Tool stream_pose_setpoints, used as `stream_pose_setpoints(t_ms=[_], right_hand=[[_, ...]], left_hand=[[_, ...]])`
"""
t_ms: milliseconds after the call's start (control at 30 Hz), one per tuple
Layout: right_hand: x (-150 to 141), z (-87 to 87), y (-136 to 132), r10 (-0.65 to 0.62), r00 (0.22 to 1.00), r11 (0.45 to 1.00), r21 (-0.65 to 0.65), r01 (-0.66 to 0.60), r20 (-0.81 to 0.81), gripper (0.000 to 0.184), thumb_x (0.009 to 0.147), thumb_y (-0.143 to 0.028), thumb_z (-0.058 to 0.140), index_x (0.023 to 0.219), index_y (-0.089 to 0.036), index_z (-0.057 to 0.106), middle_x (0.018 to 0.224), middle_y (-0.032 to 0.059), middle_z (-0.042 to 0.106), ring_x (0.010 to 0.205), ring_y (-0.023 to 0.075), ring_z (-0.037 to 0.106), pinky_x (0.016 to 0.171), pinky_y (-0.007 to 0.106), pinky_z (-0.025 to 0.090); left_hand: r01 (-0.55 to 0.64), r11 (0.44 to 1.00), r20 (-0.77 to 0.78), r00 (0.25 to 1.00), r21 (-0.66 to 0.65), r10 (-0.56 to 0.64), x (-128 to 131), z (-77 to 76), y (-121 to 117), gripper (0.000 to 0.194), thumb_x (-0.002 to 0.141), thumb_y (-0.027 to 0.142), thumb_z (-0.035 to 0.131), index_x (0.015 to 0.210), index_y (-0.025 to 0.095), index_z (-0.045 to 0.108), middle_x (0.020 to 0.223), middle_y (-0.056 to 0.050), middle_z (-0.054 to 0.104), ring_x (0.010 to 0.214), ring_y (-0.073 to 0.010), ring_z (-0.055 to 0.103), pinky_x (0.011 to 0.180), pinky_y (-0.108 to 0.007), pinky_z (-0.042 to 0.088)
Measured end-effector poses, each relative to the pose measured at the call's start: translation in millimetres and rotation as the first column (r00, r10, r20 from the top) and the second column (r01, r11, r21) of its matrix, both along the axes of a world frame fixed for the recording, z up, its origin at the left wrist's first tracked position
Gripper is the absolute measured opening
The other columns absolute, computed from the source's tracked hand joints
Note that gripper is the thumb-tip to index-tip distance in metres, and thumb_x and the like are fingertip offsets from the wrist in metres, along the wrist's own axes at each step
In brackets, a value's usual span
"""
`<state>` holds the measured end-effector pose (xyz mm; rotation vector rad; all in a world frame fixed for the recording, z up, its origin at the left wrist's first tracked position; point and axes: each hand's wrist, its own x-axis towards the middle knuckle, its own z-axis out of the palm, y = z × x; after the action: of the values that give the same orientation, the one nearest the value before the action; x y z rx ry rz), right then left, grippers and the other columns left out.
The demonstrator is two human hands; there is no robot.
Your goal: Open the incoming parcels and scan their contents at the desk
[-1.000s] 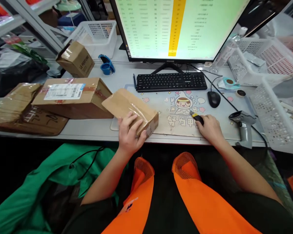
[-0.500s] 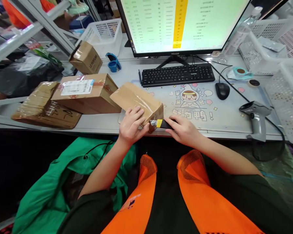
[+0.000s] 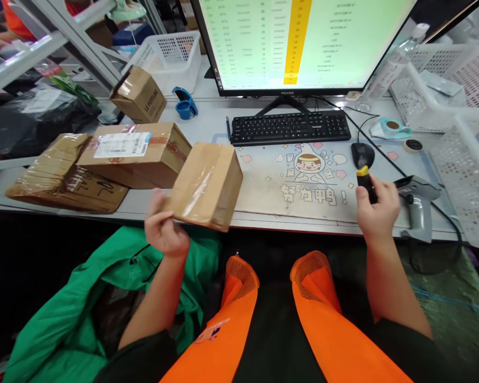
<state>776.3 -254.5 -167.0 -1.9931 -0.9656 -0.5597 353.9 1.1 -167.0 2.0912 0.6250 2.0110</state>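
Note:
My left hand (image 3: 165, 229) grips the near left end of a small taped cardboard box (image 3: 207, 183), which is tilted at the table's front edge. Clear tape shines along the top of this box. Over on the right, my right hand (image 3: 379, 207) is closed around a box cutter (image 3: 366, 183) with a black handle and a yellow end. The cutter points up and away, just in front of the computer mouse (image 3: 363, 155); I cannot make out its blade. A larger labelled carton (image 3: 133, 151) stands left of the box I hold.
A crumpled taped parcel (image 3: 67, 178) and a small carton (image 3: 139, 96) stand at the left. Behind the desk mat (image 3: 263, 197) are a keyboard (image 3: 291, 127) and a monitor (image 3: 303, 48). A barcode scanner (image 3: 419, 207) and white baskets (image 3: 463, 175) stand at the right.
My right hand has moved away from the box to the right with the box cutter. My left hand has shifted left, and the box has turned and moved left with it.

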Motion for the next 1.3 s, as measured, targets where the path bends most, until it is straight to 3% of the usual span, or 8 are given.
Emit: stream_pose_setpoints(t_ms=[167, 267, 367, 567, 667, 733, 900, 1300], right_hand=[[-25.9, -13.5, -18.0, 0.142, 0.988, 0.989, -0.033, -0.144, -0.068, 0.049, 0.1, -0.049, 0.063, 0.133, -0.015, 0.076, 0.113, 0.0171, 0.074, 0.106, 0.0326, 0.071, 0.098, 0.052, 0.06], [-34.6, -16.6, -15.3, 0.197, 0.977, 0.979, -0.034, -0.2, -0.078, 0.046, 0.101, -0.047, 0.062, 0.132, -0.016, 0.076, 0.113, 0.0165, 0.074, 0.105, 0.0313, 0.072, 0.097, 0.05, 0.061], [-41.4, -10.3, -22.2, 0.307, 0.951, 0.95, -0.04, -0.308, -0.035, 0.042, 0.102, -0.041, 0.063, 0.136, -0.017, 0.074, 0.114, 0.0159, 0.074, 0.105, 0.0305, 0.073, 0.096, 0.049, 0.063], [-80.0, 18.3, -43.4, 0.643, 0.761, 0.765, -0.132, -0.631, 0.087, 0.052, 0.101, -0.026, 0.069, 0.152, -0.022, 0.062, 0.12, 0.0149, 0.073, 0.106, 0.028, 0.073, 0.092, 0.042, 0.065], [-92.8, 28.3, -35.6, 0.68, 0.723, 0.732, -0.152, -0.664, 0.122, 0.056, 0.102, -0.026, 0.068, 0.156, -0.02, 0.058, 0.119, 0.016, 0.072, 0.105, 0.0288, 0.073, 0.09, 0.043, 0.066], [-93.3, 31.8, -24.9, 0.678, 0.724, 0.735, -0.156, -0.66, 0.126, 0.053, 0.103, -0.028, 0.067, 0.154, -0.019, 0.06, 0.118, 0.0169, 0.073, 0.105, 0.0298, 0.073, 0.091, 0.045, 0.066], [-85.4, 36.6, 2.2, 0.715, 0.687, 0.696, -0.218, -0.684, 0.128, 0.042, 0.107, -0.034, 0.061, 0.143, -0.014, 0.068, 0.119, 0.0186, 0.073, 0.106, 0.0295, 0.072, 0.093, 0.045, 0.065], [-57.0, 38.1, 29.8, 0.787, 0.596, 0.616, -0.267, -0.741, 0.161, 0.043, 0.11, -0.041, 0.057, 0.141, -0.014, 0.07, 0.121, 0.0177, 0.073, 0.108, 0.0265, 0.072, 0.09, 0.041, 0.064]], left_hand=[[-0.171, 0.963, -0.151, 0.978, -0.207, 0.142, 12.5, 1.8, -37.7, 0.056, 0.098, 0.063, 0.069, 0.133, 0.021, 0.061, 0.174, -0.023, 0.03, 0.166, -0.0392, 0.025, 0.134, -0.061, 0.025], [-0.223, 0.964, -0.016, 0.975, -0.147, 0.224, 29.4, 7.1, -26.9, 0.032, 0.1, 0.052, 0.067, 0.106, 0.021, 0.061, 0.15, -0.021, 0.055, 0.148, -0.0354, 0.052, 0.126, -0.059, 0.038], [-0.074, 0.979, 0.083, 0.992, -0.188, 0.091, 48.4, 11.6, 6.3, 0.025, 0.099, 0.046, 0.055, 0.089, 0.024, 0.05, 0.124, -0.014, 0.07, 0.122, -0.031, 0.068, 0.111, -0.055, 0.052], [0.105, 0.958, -0.068, 0.989, -0.268, -0.127, 108.0, 28.3, 54.2, 0.03, 0.108, 0.043, 0.038, 0.094, 0.022, 0.054, 0.115, -0.01, 0.075, 0.115, -0.0232, 0.072, 0.108, -0.046, 0.057], [-0.03, 0.999, -0.142, 0.989, -0.031, 0.025, 121.8, 35.8, 31.3, 0.039, 0.113, 0.045, 0.039, 0.102, 0.018, 0.066, 0.124, -0.013, 0.074, 0.138, -0.0259, 0.061, 0.121, -0.052, 0.047], [0.052, 0.987, -0.231, 0.973, 0.152, -0.016, 122.6, 36.8, -0.9, 0.039, 0.109, 0.051, 0.048, 0.111, 0.02, 0.071, 0.128, -0.013, 0.074, 0.145, -0.0306, 0.057, 0.123, -0.056, 0.044], [0.19, 0.973, -0.417, 0.901, 0.133, -0.119, 126.8, 27.4, -66.1, 0.039, 0.087, 0.043, 0.078, 0.119, 0.024, 0.067, 0.124, -0.012, 0.076, 0.127, -0.0349, 0.071, 0.125, -0.062, 0.037], [0.142, 0.959, -0.342, 0.938, 0.247, -0.051, 134.5, 31.6, -66.0, 0.029, 0.084, 0.029, 0.076, 0.111, 0.024, 0.068, 0.111, -0.008, 0.079, 0.116, -0.0321, 0.077, 0.12, -0.062, 0.047]])
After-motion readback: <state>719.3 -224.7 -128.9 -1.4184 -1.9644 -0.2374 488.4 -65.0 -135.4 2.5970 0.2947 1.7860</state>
